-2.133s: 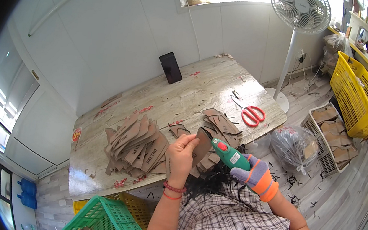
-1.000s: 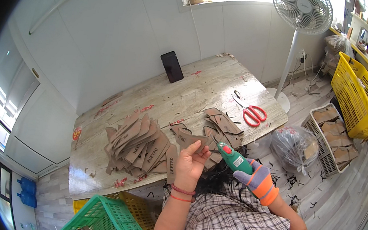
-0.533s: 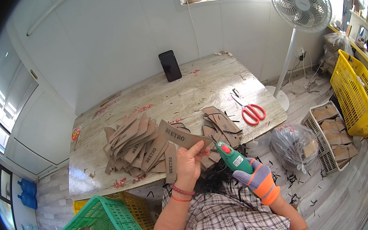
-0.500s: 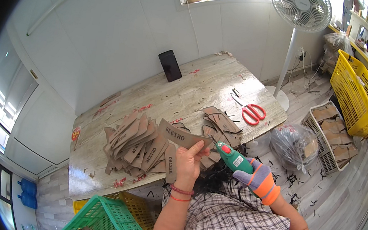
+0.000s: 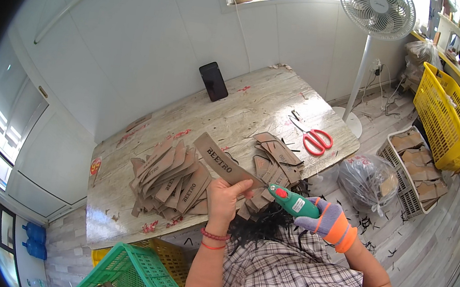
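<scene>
My bare left hand (image 5: 224,201) pinches a brown printed strip (image 5: 217,160) by its lower right end, above the table's front edge. The strip slants up to the left. My right hand (image 5: 328,224), in a purple and orange glove, is closed around a green handheld electric cutter (image 5: 294,203) with a red button. The cutter's nose meets or nearly meets the strip's right end; I cannot tell which. A heap of similar brown strips (image 5: 170,182) lies left of my left hand, and a smaller pile (image 5: 278,160) lies beyond the cutter. Black trimmings (image 5: 257,227) gather on my checked apron.
Red-handled scissors (image 5: 316,141) and a dark phone (image 5: 213,82) are on the worn table (image 5: 145,133). A green crate (image 5: 136,275) stands at the lower left. To the right are a white fan (image 5: 377,12), a filled plastic bag (image 5: 367,182), a crate of brown pieces (image 5: 403,202) and a yellow crate (image 5: 444,127).
My left hand has shifted left and slightly down, and the strip now slants more steeply, its far end raised. My right hand has moved a little to the right with the cutter.
</scene>
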`<state>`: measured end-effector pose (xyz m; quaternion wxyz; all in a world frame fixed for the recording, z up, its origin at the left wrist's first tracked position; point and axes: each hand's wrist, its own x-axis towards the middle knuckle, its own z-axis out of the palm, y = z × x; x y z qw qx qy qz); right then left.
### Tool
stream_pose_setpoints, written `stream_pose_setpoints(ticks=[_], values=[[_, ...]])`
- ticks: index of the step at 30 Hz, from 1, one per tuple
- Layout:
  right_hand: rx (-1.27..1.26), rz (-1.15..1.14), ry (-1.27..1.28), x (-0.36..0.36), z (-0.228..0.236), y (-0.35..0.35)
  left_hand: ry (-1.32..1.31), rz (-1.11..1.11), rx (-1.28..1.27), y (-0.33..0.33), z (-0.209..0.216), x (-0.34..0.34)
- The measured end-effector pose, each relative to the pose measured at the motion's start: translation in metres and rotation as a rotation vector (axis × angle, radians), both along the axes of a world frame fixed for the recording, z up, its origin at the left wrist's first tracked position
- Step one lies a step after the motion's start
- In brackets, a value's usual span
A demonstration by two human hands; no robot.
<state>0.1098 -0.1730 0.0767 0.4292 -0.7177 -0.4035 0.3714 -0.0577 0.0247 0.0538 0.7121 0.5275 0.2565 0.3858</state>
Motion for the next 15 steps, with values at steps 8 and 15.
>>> stream_pose_setpoints(ticks=[8, 15], values=[[-0.028, 0.017, 0.015, 0.001, 0.01, 0.001, 0.057, -0.052, 0.022, -0.002, -0.001, 0.0], [-0.038, 0.004, 0.025, -0.004, 0.01, 0.01, 0.076, -0.098, 0.0, -0.007, -0.009, 0.001]])
